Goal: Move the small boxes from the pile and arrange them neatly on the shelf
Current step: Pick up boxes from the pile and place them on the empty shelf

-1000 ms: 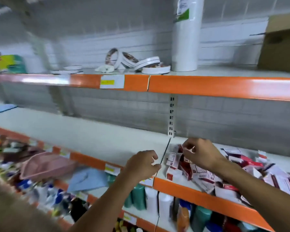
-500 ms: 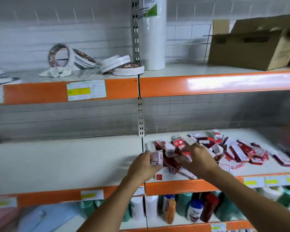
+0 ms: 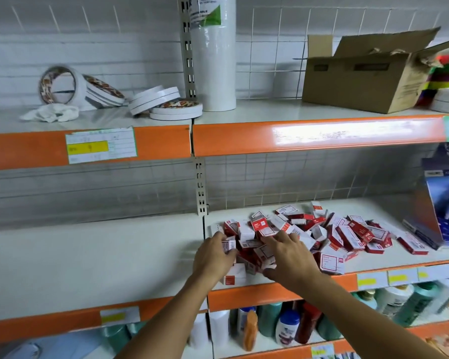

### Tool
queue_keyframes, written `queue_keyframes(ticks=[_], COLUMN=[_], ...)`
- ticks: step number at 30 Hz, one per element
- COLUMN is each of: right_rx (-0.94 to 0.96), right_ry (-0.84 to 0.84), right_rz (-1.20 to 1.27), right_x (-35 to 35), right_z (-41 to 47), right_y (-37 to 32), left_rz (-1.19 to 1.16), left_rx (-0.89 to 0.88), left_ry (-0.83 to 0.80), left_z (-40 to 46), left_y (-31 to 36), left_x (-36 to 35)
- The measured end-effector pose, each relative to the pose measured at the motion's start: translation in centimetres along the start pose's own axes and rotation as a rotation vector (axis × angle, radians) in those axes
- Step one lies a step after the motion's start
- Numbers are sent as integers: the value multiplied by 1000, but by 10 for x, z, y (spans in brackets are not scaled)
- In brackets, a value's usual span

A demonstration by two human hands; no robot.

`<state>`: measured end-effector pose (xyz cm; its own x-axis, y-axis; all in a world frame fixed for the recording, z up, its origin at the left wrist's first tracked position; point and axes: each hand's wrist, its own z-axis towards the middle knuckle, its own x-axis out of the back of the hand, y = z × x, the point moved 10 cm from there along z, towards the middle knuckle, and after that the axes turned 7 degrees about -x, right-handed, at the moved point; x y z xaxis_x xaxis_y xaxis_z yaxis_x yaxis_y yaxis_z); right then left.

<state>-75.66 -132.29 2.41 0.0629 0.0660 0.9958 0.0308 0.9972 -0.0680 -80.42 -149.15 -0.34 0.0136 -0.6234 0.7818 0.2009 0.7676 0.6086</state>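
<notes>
Both hands (image 3: 213, 257) (image 3: 290, 257) reach pile (image 3: 347, 234) at shelf (image 3: 88, 255) edge.

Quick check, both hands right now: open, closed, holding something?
Left hand: holds a small box.
Right hand: open, fingers spread on the pile of boxes.

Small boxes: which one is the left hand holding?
The white barcode-faced box at the pile's left edge, gripped by the left hand; the others lie loose.

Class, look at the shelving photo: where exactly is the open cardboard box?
The open cardboard box sits on the right of the top shelf, right of the tall white roll and beside bright coloured items at the frame's edge.
</notes>
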Motion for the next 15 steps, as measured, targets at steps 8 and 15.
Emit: queue_keyframes(ticks=[8, 15], right_rx=[58, 133], right_ry=[14, 88], right_rz=[-23, 73], right_x=[-12, -1], right_z=[12, 19], right_y=[5, -5], left_rz=[-146, -227], left_rx=[51, 67], left_ry=[-89, -169], left_z=[2, -5], left_y=[-6, -16], left_x=[4, 12])
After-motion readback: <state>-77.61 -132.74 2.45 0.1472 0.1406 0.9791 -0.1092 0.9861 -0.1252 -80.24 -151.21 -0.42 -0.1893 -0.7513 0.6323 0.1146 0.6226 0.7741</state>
